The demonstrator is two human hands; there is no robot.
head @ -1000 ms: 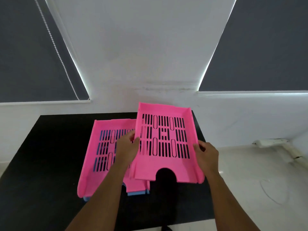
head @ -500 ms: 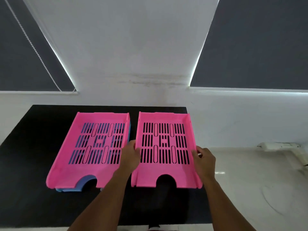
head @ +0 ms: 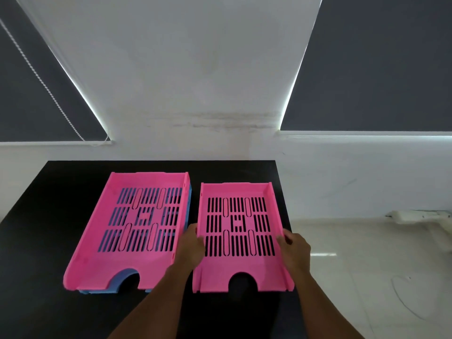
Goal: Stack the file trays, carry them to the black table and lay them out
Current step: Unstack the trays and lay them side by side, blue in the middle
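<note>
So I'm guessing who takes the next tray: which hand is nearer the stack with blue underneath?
Left. The left hand grips the single pink tray on its left side, right beside the stack; the right hand grips its far side.

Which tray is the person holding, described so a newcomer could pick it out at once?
On the black table under the white wall, two pink trays lie side by side. The held one is the right pink tray, near the table's right edge, with the left hand and right hand on its sides. Unlike the left pink tray, it has no blue tray beneath.
</note>
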